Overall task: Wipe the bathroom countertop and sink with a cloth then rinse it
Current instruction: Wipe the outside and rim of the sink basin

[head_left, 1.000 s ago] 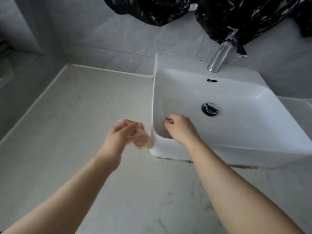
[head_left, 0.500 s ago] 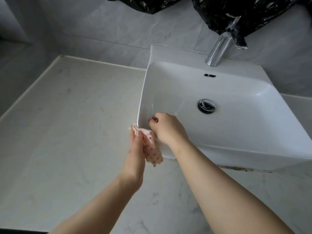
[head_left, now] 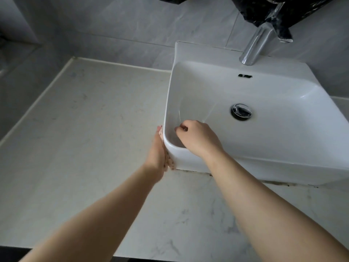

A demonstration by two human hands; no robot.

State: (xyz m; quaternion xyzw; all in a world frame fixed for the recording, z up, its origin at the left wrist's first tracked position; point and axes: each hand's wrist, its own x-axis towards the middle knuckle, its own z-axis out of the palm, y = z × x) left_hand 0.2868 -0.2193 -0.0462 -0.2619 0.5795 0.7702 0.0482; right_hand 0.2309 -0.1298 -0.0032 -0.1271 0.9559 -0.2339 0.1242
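Text overall: I can read none from here.
Sink (head_left: 188, 53): plain white, no brand mark I can see.
Tap (head_left: 255, 46): bare chrome, no lettering that I can make out.
Cloth (head_left: 170, 162): small dark dots only, no letters.
Bag (head_left: 283, 10): glossy black, no print.
Surface (head_left: 85, 129): marbled veins, no label or number.

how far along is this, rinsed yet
Done: nothing plainly shows. In hand: the left hand presses a pink spotted cloth against the white ceramic sink's outer left wall, right hand resting inside it. Left: dark grime along the sink's base; the chrome tap runs no water, so rinsing.
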